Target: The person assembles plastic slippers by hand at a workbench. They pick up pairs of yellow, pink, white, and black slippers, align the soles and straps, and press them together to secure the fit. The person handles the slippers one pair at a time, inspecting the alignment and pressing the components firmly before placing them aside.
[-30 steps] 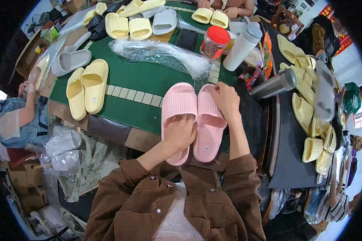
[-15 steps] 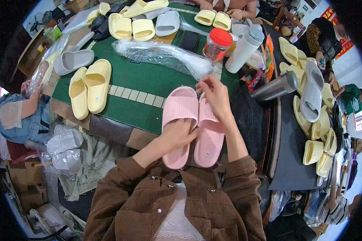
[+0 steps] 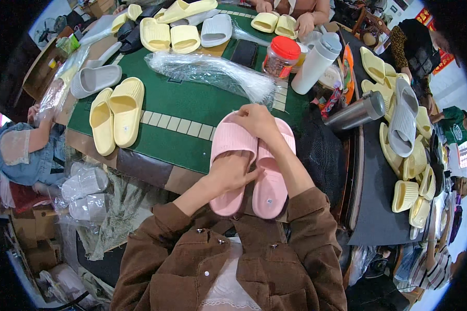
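Two pink slippers lie side by side at the table's near edge, toes pointing away from me. My left hand [image 3: 227,173] reaches under the strap of the left pink slipper [image 3: 224,139] and holds it. Its fingers are hidden inside, and its thumb stretches towards the right pink slipper [image 3: 271,189]. Over the toe end of the left slipper, my right hand [image 3: 255,122] is closed, fingers bent together. Whatever they pinch is hidden. Just beyond it lies a bundle of thin white plastic strands [image 3: 213,72] in a clear wrapper.
Yellow slippers [image 3: 125,111] stand on the green table mat [image 3: 179,137] at left. Beyond my right hand are a red-lidded jar [image 3: 281,57], a white bottle [image 3: 316,65] and a steel flask [image 3: 355,111]. More slippers cover the dark right-hand table [image 3: 379,207]. A person's hands [image 3: 305,23] work across the table.
My right hand has moved left, from above the right slipper's toe onto the left slipper's toe. The left thumb has stretched out to the right. The person opposite has moved a hand to a yellow slipper.
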`<state>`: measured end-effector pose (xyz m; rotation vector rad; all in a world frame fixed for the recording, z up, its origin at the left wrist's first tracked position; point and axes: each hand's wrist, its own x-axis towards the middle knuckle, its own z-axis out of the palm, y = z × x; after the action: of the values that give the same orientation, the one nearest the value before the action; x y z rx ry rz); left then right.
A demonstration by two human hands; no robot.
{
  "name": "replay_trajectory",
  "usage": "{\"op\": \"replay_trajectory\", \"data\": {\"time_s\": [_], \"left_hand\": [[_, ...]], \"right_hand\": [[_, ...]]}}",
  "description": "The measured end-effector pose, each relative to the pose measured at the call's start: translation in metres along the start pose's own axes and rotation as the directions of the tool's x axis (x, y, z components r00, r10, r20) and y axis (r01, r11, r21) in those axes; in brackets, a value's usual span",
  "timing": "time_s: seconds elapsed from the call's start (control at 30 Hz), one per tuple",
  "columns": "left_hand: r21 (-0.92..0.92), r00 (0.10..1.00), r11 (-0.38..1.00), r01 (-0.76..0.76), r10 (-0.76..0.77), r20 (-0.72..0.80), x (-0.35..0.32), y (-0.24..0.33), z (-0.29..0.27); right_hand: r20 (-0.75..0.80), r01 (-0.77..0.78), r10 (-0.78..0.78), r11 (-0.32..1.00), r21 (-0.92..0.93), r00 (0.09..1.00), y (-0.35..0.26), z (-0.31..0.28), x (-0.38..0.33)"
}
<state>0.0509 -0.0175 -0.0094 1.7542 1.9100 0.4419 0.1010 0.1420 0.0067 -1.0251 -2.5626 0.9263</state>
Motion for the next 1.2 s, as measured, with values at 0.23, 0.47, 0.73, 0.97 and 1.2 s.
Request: {"op": "replay_trajectory", "data": {"time_s": [0.23,0.47,0.73,0.97,1.2], "left_hand": [[-0.020,0.999,0.999,-0.036,0.035,-0.028,-0.008,0.003,-0.003],[0.034,0.840,0.846,-0.533,0.533,-0.099,-0.043,-0.010,-0.047],[-0.173,0.806,0.910,-0.377,0.230,-0.545,0.046,-0.006,-0.061],[-0.434,0.893,0.842,-0.320,0.116,-0.435,0.070,-0.015,-0.030],[-0.381,0.817,0.846,-0.373,0.105,-0.567,0.064,-0.010,-0.027]], "right_hand": [[-0.143,0.047,0.032,0.856,0.515,0.989,0.003,-0.014,-0.017],[-0.121,0.014,0.079,0.782,0.623,0.990,0.030,-0.034,-0.049],[-0.240,0.179,-0.001,0.669,0.722,0.971,0.034,-0.016,-0.057],[-0.236,0.128,0.077,0.661,0.739,0.969,0.034,-0.013,-0.060],[-0.384,0.257,0.098,0.588,0.767,0.918,0.021,-0.011,-0.062]]}}
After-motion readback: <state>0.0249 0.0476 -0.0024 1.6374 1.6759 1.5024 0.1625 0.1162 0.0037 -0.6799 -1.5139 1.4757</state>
